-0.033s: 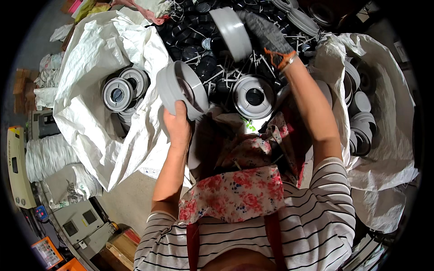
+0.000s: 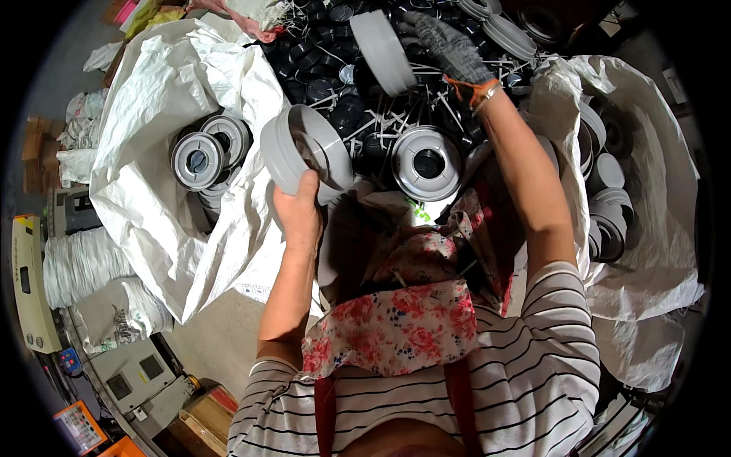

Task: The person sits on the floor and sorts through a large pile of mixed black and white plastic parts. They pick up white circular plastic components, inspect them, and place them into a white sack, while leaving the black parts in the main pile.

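Observation:
My left hand [image 2: 299, 209] is bare and grips a wide light-grey plastic ring [image 2: 283, 156] by its lower rim, with the thumb on its wall. My right hand [image 2: 451, 47], in a grey knit glove, is stretched out at the far side, with its fingers extended. Just left of those fingers a second grey ring [image 2: 381, 53] stands tilted over the heap; it looks apart from the glove. Between my arms lies a round grey part with a centre hole [image 2: 427, 163]. Under these lies a heap of small black plastic parts [image 2: 304, 65] with thin white sprue sticks.
An open white woven sack [image 2: 152, 99] on the left holds several grey round parts [image 2: 198, 160]. Another white sack [image 2: 655, 251] on the right holds more grey parts [image 2: 609, 217]. More grey rings [image 2: 510, 36] lie at the far right. A grey machine box [image 2: 129, 381] stands lower left.
My right hand has shifted slightly right, with its fingers drawn back from the far ring. That ring has moved a little left. The ring in my left hand has turned slightly.

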A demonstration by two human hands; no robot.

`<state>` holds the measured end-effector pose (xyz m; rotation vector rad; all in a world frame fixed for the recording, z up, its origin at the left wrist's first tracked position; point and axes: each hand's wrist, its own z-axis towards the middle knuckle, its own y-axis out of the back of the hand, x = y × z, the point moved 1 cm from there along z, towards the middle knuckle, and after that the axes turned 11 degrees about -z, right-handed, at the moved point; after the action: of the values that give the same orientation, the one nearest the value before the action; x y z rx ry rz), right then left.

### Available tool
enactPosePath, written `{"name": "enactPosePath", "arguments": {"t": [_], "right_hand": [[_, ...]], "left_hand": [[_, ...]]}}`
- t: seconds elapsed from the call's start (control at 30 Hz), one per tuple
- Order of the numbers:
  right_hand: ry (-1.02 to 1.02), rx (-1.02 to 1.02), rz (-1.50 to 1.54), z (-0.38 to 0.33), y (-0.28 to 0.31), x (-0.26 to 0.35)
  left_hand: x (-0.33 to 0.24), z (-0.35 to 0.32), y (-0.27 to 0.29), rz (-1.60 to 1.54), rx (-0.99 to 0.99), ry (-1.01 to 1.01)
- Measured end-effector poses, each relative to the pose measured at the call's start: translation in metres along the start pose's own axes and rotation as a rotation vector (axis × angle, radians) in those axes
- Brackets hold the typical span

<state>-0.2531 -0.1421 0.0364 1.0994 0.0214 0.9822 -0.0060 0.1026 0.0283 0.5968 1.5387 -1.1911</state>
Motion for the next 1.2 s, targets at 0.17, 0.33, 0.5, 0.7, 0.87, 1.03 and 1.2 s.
{"name": "enactPosePath", "arguments": {"t": [0.17,0.33,0.5,0.7,0.87,1.03,1.2], "right_hand": [[-0.532,0.569,-0.494,-0.036,-0.028,-0.078],[-0.512,0.722,-0.6,-0.074,-0.055,-0.091],[-0.517,0.278,-0.207,-0.033,-0.022,-0.006],[-0.033,0.117,0.412,-0.077,-0.051,0.113],[0.251,0.081,0.018,-0.076,-0.049,0.135],[0.308,0.319,0.052,-0.077,-0.043,0.141],[0.482,0.303,0.085,-0.08,-0.037,0.135]], "left_hand": [[0.0,-0.009,0.007,-0.216,-0.111,0.138],[-0.006,-0.012,-0.007,-0.267,-0.113,0.283],[-0.003,-0.009,-0.014,-0.24,-0.082,0.298],[0.018,-0.006,-0.029,-0.536,0.063,0.446],[0.015,-0.014,-0.022,-0.291,0.156,0.354],[0.009,-0.017,-0.012,-0.278,0.16,0.458],[-0.005,-0.008,-0.009,-0.253,0.22,0.577]]}}
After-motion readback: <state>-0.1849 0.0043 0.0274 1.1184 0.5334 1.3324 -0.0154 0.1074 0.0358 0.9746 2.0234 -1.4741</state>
